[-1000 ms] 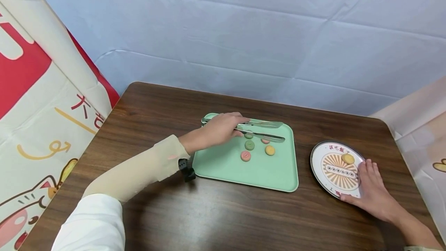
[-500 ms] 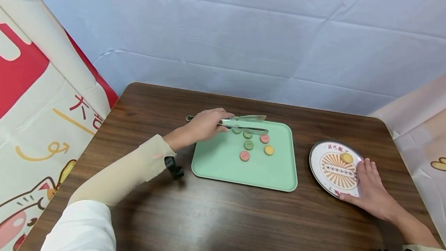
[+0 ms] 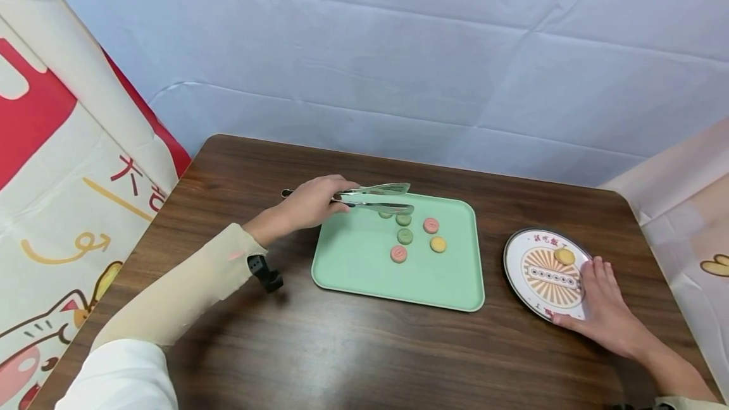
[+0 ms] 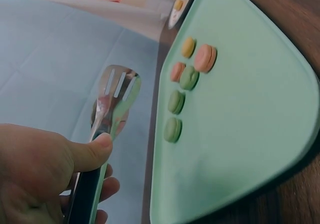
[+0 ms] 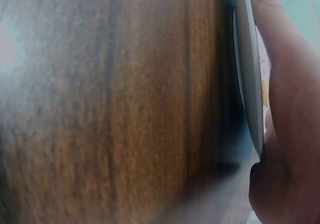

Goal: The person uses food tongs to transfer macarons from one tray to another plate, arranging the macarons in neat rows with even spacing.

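- Nearest, the right hand (image 3: 609, 305) rests against the right side of the plate (image 3: 523, 283), thumb over the face and fingers straight; it seems to steady the plate rather than clasp it.
- On the plate lies one yellow macaron (image 3: 565, 256), towards the far right of the printed face, near the fingers.
- Left of the plate, apart from it on the brown table (image 3: 342, 359), sits the green tray (image 3: 387, 286) with the other macarons grouped right of its middle and towards its far side.
- Furthest, the left hand (image 3: 310, 206) grips the tongs (image 3: 390, 189), whose blades stand apart over the tray's far left part with nothing visible between them.
- The step in hand looks like handling macarons with the tongs, at a moment when they carry none; a pick from here would call for lowering the parted blades astride one macaron and squeezing gently.
- Count on the tray, nearest colour first: two pink (image 3: 398, 254), one yellow (image 3: 438, 244), three green (image 3: 405, 236); six altogether.
- With the one on the plate, seven macarons show; there is one plate, one tray and one pair of tongs.
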Available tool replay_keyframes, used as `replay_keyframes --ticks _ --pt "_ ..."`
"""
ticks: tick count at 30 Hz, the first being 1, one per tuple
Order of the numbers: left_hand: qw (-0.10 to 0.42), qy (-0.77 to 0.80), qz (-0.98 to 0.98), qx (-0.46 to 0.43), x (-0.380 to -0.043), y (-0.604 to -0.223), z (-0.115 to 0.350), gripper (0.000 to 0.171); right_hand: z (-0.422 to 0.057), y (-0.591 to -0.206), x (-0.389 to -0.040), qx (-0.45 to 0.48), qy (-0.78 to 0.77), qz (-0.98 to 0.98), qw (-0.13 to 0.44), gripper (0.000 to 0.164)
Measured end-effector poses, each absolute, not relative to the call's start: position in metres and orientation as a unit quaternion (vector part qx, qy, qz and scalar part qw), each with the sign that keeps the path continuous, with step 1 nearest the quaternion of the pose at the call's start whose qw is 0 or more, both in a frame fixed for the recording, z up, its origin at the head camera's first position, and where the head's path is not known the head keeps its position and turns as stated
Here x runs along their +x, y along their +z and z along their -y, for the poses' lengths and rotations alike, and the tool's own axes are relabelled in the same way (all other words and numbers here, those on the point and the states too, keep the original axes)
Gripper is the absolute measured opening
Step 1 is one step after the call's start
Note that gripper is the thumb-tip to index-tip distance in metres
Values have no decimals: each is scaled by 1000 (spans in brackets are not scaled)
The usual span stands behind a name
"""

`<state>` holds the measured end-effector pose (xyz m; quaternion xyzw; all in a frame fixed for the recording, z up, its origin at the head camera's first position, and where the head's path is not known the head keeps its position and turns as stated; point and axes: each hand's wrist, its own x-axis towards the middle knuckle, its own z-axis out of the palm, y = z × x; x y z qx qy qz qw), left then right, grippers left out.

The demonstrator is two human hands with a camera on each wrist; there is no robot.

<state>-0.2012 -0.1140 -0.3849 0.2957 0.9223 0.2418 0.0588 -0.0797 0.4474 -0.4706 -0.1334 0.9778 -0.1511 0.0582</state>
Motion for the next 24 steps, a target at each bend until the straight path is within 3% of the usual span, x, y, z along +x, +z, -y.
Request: replay_keyframes --ticks 24 --pt "79 262 -921 277 -201 -403 137 50 -449 -472 -81 -134 -143 -978 64 134"
